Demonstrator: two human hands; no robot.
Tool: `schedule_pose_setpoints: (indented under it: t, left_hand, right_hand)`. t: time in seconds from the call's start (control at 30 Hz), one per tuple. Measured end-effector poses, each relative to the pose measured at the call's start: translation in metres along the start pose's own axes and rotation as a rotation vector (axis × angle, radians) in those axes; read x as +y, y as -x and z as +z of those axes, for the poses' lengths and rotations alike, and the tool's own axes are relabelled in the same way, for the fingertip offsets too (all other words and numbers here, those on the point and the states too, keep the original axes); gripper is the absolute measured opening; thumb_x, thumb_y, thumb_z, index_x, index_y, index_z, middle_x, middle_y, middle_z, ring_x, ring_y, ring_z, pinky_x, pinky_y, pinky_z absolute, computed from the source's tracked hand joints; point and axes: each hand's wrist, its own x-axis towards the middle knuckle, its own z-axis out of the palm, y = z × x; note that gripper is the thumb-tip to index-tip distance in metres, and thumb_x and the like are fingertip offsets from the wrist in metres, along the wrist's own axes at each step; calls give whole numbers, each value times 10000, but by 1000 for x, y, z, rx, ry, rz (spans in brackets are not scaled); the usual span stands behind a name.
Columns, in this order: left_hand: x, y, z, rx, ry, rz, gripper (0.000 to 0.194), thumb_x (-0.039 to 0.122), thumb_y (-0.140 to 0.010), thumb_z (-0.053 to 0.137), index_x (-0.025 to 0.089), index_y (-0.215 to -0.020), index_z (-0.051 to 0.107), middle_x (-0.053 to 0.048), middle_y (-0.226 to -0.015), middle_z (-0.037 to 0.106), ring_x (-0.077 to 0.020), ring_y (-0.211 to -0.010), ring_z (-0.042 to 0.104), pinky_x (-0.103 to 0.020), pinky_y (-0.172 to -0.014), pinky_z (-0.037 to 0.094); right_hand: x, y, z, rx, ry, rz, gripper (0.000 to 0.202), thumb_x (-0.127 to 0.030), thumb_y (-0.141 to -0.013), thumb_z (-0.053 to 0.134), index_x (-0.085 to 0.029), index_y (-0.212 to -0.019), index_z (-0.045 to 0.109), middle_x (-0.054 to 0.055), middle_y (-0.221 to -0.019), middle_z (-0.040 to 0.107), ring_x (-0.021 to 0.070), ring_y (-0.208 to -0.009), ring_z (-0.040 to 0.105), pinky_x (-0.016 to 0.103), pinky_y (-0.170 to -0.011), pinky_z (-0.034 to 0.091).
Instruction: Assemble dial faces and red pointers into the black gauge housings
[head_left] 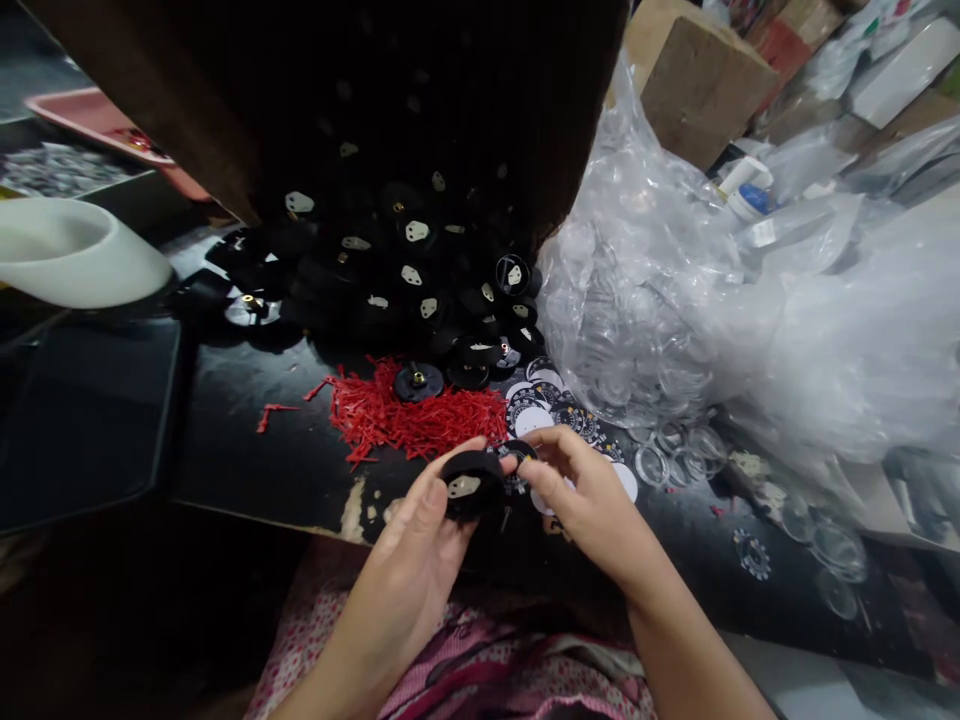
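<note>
My left hand [416, 535] is closed around a black round gauge case [480, 480], tilted so that a pale metal plate with small holes shows inside it. Close beside the case, my right hand [581, 490] pinches a black dial disc [516, 452] with white markings at its fingertips. Beyond both hands lies a heap of thin red plastic pointers [420, 425], with another black case [418, 381] resting on top. Printed dial discs [534, 420], some white side up, are spread under and past my right hand.
Many black cases [412, 275] spill from a dark box behind the pointers. A plastic bag [637, 300] of clear round covers bulges at the right, with loose clear rings [679, 455] before it. A white tub [75, 250] and pink tray [97, 115] are left; cartons [697, 90] stand behind.
</note>
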Motion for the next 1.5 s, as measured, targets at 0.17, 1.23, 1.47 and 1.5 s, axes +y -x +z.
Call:
schedule_pose_setpoints:
  t: [0.17, 1.23, 1.47, 1.5]
  left_hand:
    - [-3, -1, 0, 78, 74, 4, 377, 493, -898, 609, 262, -1186, 684, -76, -1196, 738, -221, -1201, 629, -297, -974, 525]
    - [-1, -5, -6, -63, -440, -53, 319, 416, -792, 748, 305, -1091, 763, -21, -1234, 722, -293, -1189, 633, -366, -926, 567]
    - [-10, -1, -10, -94, -435, -51, 303, 325, -793, 760, 255, -1086, 738, -63, -1146, 743, -282, -1140, 655, -385, -1010, 496]
    - [-11, 0, -11, -94, -446, -47, 280, 318, -797, 754, 254, -1070, 739, -60, -1128, 746, -278, -1123, 662, -381, -998, 503]
  right_hand:
    - [11, 2, 1, 69, -159, 59, 139, -299, -864, 617, -222, -866, 501, -26, -783, 563, 144, -735, 567, 282, -689, 461]
    - [-22, 8, -11, -31, 261, 24, 122, -224, -924, 566, -210, -806, 537, -37, -719, 617, 123, -653, 565, 248, -597, 394]
    - [-13, 19, 0, 6, 261, 28, 114, -218, -860, 618, -212, -956, 557, 6, -874, 624, 150, -732, 567, 275, -661, 443]
    - [-12, 22, 2, -24, 232, 19, 145, -187, -871, 581, -211, -1012, 558, 15, -908, 633, 153, -760, 580, 278, -685, 457]
